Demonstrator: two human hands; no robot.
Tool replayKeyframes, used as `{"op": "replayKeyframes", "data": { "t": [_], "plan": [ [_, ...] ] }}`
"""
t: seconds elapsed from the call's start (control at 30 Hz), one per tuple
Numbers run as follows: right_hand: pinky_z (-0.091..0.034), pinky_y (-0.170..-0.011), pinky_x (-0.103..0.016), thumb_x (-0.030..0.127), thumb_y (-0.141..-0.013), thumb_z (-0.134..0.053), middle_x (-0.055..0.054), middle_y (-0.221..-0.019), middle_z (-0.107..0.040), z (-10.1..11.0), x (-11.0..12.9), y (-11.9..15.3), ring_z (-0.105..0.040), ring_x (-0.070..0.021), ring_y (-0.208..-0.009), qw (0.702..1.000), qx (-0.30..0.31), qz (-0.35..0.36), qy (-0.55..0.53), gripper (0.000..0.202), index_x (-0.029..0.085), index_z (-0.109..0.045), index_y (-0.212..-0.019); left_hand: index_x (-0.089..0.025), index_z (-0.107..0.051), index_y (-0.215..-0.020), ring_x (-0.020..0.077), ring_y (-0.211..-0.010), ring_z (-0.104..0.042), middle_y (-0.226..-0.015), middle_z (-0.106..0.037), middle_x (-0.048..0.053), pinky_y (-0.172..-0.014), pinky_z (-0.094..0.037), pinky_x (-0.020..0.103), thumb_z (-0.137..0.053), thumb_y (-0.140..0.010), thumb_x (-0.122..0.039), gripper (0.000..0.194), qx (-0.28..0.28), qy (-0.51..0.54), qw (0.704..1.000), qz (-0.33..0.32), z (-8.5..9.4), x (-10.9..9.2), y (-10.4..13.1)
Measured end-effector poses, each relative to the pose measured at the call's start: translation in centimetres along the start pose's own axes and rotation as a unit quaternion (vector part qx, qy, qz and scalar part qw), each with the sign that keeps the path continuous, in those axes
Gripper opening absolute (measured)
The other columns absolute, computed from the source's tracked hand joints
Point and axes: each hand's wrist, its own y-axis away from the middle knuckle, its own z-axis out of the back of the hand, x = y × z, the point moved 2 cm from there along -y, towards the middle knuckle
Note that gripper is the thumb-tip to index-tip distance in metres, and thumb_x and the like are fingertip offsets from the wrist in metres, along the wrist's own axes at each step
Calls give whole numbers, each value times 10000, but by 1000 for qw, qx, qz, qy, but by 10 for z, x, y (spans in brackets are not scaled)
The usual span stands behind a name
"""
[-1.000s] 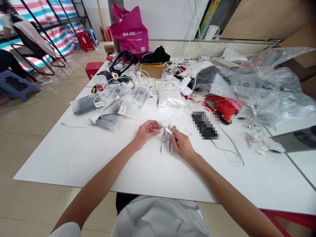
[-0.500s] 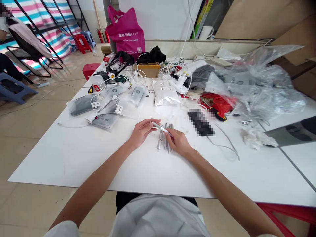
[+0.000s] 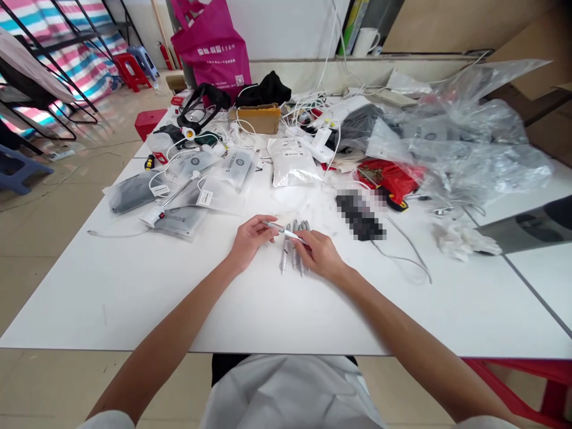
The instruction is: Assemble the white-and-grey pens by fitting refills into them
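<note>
A slim white and grey pen [image 3: 291, 234] is held level above the table, slanting between my two hands. My left hand [image 3: 249, 241] pinches its grey left end between the fingertips. Closed around the white barrel at the other end is my right hand [image 3: 322, 255], whose fingers hide part of it. Whether the pen is in one piece or pulled apart between the hands, I cannot tell. Just below and behind it, several similar pens [image 3: 285, 257] lie side by side on the white table [image 3: 214, 304], partly covered by my right hand.
Packets in frosted sleeves [image 3: 179, 221] and a cable lie to the left. A white plastic parcel [image 3: 292, 162] sits beyond my hands. Toward the right are a blurred dark object [image 3: 361, 217], a red bag [image 3: 393, 176], clear plastic bags [image 3: 482, 161] and crumpled tissue [image 3: 465, 241].
The whole view has shifted slightly. My left fingertips have moved a little left, and the pen's stretch between the hands looks longer and thinner. Both hands keep their hold.
</note>
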Motion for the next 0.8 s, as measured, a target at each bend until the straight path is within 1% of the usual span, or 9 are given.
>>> {"op": "replayKeyframes", "data": {
  "t": [0.07, 0.13, 0.2, 0.3, 0.47, 0.53, 0.63, 0.7, 0.8],
  "plan": [
    [-428, -612, -311, 366, -1157, -461, 3, -681, -589, -1, 1, 1, -543, -175, -610, 1000, 9, -3, -6, 268, 200, -668, -1118, -211, -788, -1170, 130, -805, -655, -943, -763, 24, -802, -530, 295, -981, -769, -337, 462, -6, -11, 1000, -1, 0, 0, 1],
    [-427, -607, -311, 376, -1158, -461, 1, -686, -591, -1, 3, 1, -541, -175, -607, 1000, 10, 0, -11, 273, 203, -667, -1111, -222, -801, -1199, 131, -854, -664, -1091, -779, 48, -851, -545, 301, -978, -772, -336, 476, 13, -19, 1000, 1, -1, -2, 2],
    [-424, -603, -314, 388, -1157, -462, 2, -684, -584, -1, 4, 0, -533, -175, -599, 1000, 6, 1, -14, 282, 202, -669, -1109, -211, -820, -1172, 159, -939, -684, -1210, -788, 87, -899, -552, 319, -956, -801, -358, 422, 37, -26, 999, 1, -2, -4, 2],
    [-429, -606, -318, 409, -1160, -456, -1, -688, -585, 0, 5, -1, -533, -176, -598, 1000, 3, -6, -16, 309, 195, -677, -1136, -186, -836, -1056, 182, -940, -694, -1128, -819, 107, -880, -551, 335, -945, -814, -393, 337, 44, -29, 999, -7, -2, -3, 2],
    [-448, -629, -322, 416, -1176, -406, -14, -713, -627, -1, 7, -1, -556, -181, -624, 1000, 10, 0, -27, 355, 193, -681, -1205, -161, -790, -874, 138, -752, -651, -842, -779, 47, -768, -522, 309, -965, -783, -417, 323, -4, -34, 999, -17, 1, 2, -1],
    [-451, -638, -325, 392, -1179, -395, -20, -730, -644, -1, 7, -1, -564, -183, -638, 1000, 6, 0, -29, 344, 196, -677, -1193, -171, -785, -938, 133, -769, -658, -916, -798, 49, -793, -532, 309, -977, -768, -383, 332, 1, -31, 999, -19, 1, 1, 0],
    [-453, -638, -323, 377, -1175, -411, -23, -747, -650, 1, 6, -3, -566, -183, -641, 1000, -5, -3, -26, 314, 198, -669, -1169, -193, -792, -1106, 166, -927, -704, -1181, -809, 99, -855, -551, 324, -963, -791, -346, 391, 31, -30, 999, -28, -1, -2, 1],
    [-453, -635, -320, 362, -1172, -424, -22, -756, -652, 3, 6, -3, -568, -182, -639, 1000, -12, 3, -24, 284, 201, -658, -1171, -185, -802, -1092, 179, -945, -708, -1143, -805, 100, -836, -548, 321, -942, -819, -360, 353, 34, -32, 998, -30, -2, -2, 1],
    [-464, -641, -318, 349, -1162, -454, -33, -805, -671, 5, 4, -4, -596, -185, -665, 1000, -11, 7, -19, 227, 208, -627, -1198, -172, -801, -975, 170, -894, -689, -1008, -785, 74, -786, -536, 309, -944, -813, -387, 304, 11, -31, 999, -27, -2, 0, 0]
  ]
}}
